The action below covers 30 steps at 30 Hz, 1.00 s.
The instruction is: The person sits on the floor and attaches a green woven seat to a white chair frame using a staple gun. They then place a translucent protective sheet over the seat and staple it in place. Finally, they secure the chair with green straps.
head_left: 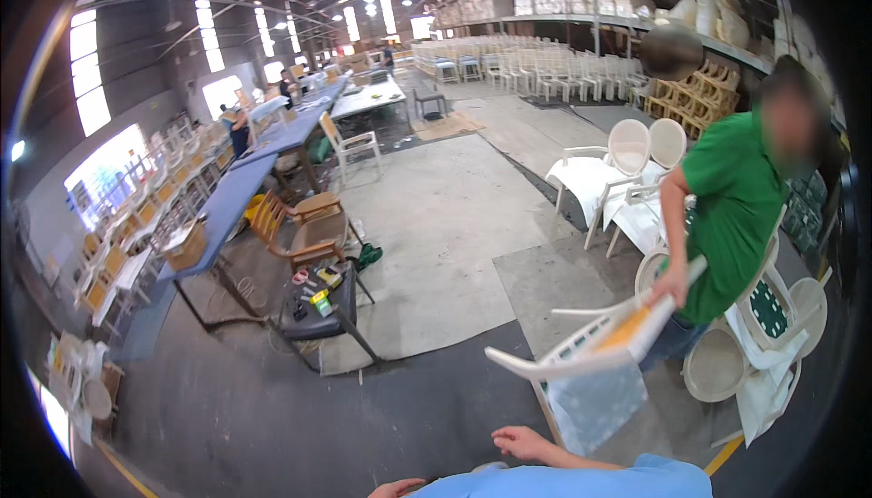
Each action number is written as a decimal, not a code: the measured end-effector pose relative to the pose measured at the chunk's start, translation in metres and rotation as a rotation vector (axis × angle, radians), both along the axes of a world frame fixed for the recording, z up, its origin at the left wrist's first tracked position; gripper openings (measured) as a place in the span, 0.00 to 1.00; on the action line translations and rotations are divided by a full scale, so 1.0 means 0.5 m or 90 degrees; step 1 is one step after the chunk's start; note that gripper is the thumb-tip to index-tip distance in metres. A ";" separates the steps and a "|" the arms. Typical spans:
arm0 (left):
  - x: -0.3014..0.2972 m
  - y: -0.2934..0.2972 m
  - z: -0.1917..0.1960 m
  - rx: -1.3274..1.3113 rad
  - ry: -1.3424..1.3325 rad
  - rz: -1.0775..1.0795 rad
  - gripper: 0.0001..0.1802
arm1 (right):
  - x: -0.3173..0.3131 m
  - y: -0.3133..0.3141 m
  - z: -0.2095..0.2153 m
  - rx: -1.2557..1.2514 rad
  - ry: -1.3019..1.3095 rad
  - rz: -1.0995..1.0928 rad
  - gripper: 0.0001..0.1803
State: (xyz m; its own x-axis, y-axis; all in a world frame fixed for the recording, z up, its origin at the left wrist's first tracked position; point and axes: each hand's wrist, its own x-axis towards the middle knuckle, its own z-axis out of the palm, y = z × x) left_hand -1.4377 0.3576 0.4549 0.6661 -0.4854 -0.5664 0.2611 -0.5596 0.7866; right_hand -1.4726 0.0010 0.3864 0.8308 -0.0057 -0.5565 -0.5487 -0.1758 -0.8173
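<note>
White painted wood makes up the chair frame that hangs tilted in the lower right of the frame, carried by a co-worker in a green shirt whose hand grips one rail. It has an open seat with an orange patch showing, and thin rails and legs sticking out toward the lower centre.

My right hand sits at the lower centre, just below the nearest leg of the chair frame and not touching it; its fingers are loosely curled and hold nothing. My left hand barely shows at the bottom edge, so I cannot tell how its fingers stand.

Judging by its build, the frame looks stiff and fairly light, awkward more by its bulk than its weight. The paint seems smooth and may slip or mark. The thin legs could act as levers on the joints, so the seat rail or the thicker back post looks the safer place to grip.

Behind it, 2 more white chairs stand in the right middle, and a low dark table with tools sits at left centre.
</note>
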 end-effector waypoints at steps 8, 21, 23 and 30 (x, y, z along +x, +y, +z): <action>0.592 -0.113 0.086 0.034 -0.057 -0.218 0.26 | 0.256 -0.066 -0.017 -0.092 -0.056 -0.286 0.21; 1.335 -0.320 0.048 -0.019 -0.101 -0.099 0.25 | 1.233 -0.454 0.134 -0.243 -0.236 -0.104 0.22; 1.462 -0.330 0.022 -0.016 -0.134 -0.050 0.25 | 1.361 -0.518 0.110 -0.262 -0.242 -0.092 0.23; 1.924 -0.455 0.016 0.026 -0.186 -0.105 0.26 | 1.417 -0.678 -0.115 -0.239 0.276 -0.511 0.21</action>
